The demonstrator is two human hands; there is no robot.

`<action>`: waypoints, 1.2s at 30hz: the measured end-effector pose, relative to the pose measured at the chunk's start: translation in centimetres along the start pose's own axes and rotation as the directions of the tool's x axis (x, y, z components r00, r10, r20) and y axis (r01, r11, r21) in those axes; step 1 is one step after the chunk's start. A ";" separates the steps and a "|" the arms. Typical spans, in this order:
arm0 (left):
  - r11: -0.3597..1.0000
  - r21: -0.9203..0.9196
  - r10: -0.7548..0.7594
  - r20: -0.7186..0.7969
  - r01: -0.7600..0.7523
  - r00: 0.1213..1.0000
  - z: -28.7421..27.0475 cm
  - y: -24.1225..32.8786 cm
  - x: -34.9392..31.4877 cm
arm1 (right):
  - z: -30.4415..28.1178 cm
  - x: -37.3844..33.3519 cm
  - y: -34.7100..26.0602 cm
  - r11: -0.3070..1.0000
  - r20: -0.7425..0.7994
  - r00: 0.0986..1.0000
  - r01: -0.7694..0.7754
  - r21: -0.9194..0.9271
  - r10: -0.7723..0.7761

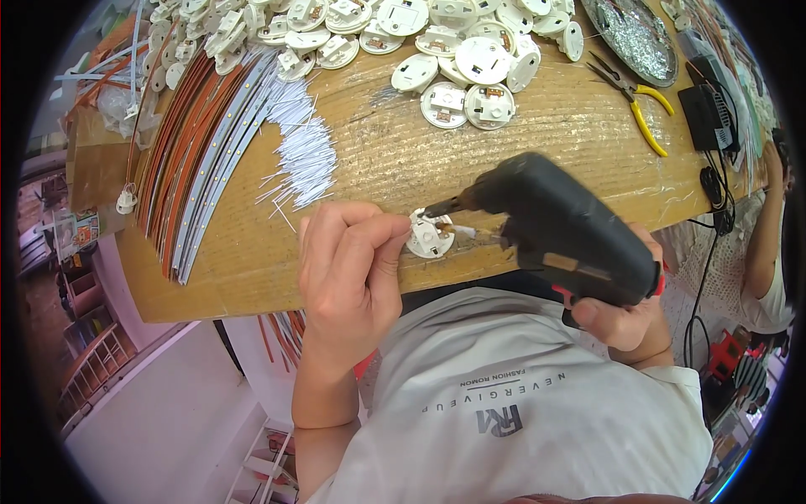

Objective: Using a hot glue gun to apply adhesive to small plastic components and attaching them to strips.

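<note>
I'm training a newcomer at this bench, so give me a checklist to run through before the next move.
1. Gun gripped: ok, in the right hand.
2. Disc within reach: ok, at the left hand.
3. Fingers well clear of the gun's nose: not ok, they look close.
4. Gun's heat: cannot tell.
5. Pliers out of the way: ok, toward the table's far right.
6. Wire pinched in left hand: cannot tell.

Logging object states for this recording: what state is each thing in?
White disc heap, overlapping
Single white disc, set apart from heap
Left hand, fingertips pinched at disc's edge
Black soldering gun, held in right hand
Yellow-handled pliers, handles spread
White wires, loosely heaped
LED strips, lying side by side
Dish, holding silvery scraps
</note>
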State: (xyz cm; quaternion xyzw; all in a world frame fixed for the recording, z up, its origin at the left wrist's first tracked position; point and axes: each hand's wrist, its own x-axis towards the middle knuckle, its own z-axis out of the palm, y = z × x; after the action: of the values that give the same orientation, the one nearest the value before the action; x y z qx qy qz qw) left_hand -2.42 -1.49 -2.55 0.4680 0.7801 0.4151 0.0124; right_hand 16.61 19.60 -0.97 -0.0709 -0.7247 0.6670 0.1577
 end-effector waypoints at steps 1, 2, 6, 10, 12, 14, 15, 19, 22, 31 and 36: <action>1.000 0.008 0.002 -0.004 -0.002 1.000 0.0 0.0 -0.1 | 0.2 -0.4 -0.1 0.988 -0.067 0.992 -0.098 0.120 0.107; 1.000 0.011 0.000 -0.005 0.000 1.000 -0.1 0.0 -0.1 | 0.5 -0.7 -0.3 0.988 -0.064 0.992 -0.098 0.123 0.107; 1.000 0.013 0.004 -0.008 -0.004 1.000 -0.1 0.0 -0.1 | 0.6 -1.0 -0.4 0.964 -0.159 0.968 -0.160 0.213 0.196; 1.000 0.014 0.010 -0.007 -0.010 1.000 -0.1 0.0 -0.1 | 0.5 -1.1 -0.4 0.961 -0.125 0.969 -0.186 0.204 0.214; 1.000 0.013 0.012 -0.002 -0.012 1.000 -0.1 0.0 0.0 | 0.9 -0.8 -0.8 0.954 -0.145 0.961 -0.200 0.222 0.235; 1.000 0.013 0.014 0.002 -0.014 1.000 -0.1 0.0 0.0 | 1.0 -0.8 -1.0 0.947 -0.162 0.953 -0.213 0.240 0.255; 1.000 0.012 0.011 -0.014 -0.011 1.000 0.1 0.0 -0.1 | 0.9 -0.8 -0.9 0.947 -0.151 0.957 -0.206 0.247 0.248; 1.000 -0.005 0.014 -0.028 -0.014 1.000 0.1 -0.2 -0.2 | 0.8 -0.9 -0.6 0.948 -0.142 0.964 -0.180 0.264 0.223; 1.000 -0.004 -0.006 -0.028 0.006 1.000 -0.2 0.1 -0.4 | 1.3 -0.8 -0.8 0.940 -0.184 0.953 -0.180 0.289 0.239; 0.983 0.162 -0.100 0.050 0.091 0.994 -1.7 1.1 -0.6 | 1.1 -0.6 -1.0 0.929 -0.185 0.942 -0.218 0.300 0.281; 0.988 0.039 -0.147 -0.019 0.148 0.989 -1.2 1.0 -0.8 | 0.9 -0.8 -0.7 0.937 -0.163 0.951 -0.209 0.281 0.261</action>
State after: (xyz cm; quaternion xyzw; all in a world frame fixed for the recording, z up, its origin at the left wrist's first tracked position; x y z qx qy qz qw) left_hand -1.76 -2.62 -1.33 0.4059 0.8209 0.4008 0.0273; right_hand 17.17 18.41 -0.46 -0.2020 -0.5975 0.7602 0.1557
